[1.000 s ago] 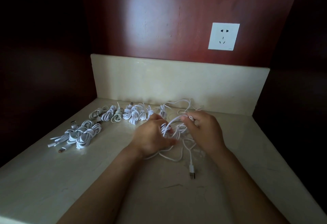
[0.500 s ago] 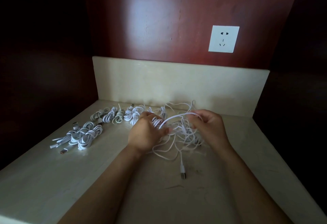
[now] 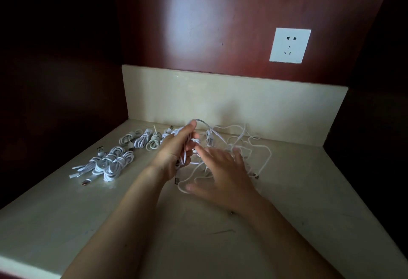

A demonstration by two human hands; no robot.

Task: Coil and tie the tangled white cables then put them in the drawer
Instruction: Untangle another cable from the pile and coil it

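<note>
My left hand [image 3: 176,150] is raised a little off the counter and grips several loops of a white cable [image 3: 199,122], which arcs over its fingertips. A USB plug [image 3: 176,180] hangs below that hand. My right hand [image 3: 223,168] is blurred, its fingers spread flat over the loose tangle of white cables [image 3: 249,144] on the counter, holding nothing. Several tied white cable bundles [image 3: 114,164] lie at the left. A second row of tied bundles [image 3: 143,140] sits further back near the splashback. No drawer is in view.
The pale stone counter [image 3: 110,223] has a low splashback [image 3: 220,102] behind it. Dark red wood panels close in the left, right and back. A white wall socket [image 3: 289,45] is mounted above right. The counter's front edge [image 3: 28,265] runs at bottom left.
My right hand let go of the cable and moved down and toward me, fingers now spread. My left hand lifted and turned with the loops. The view shifted closer and lower.
</note>
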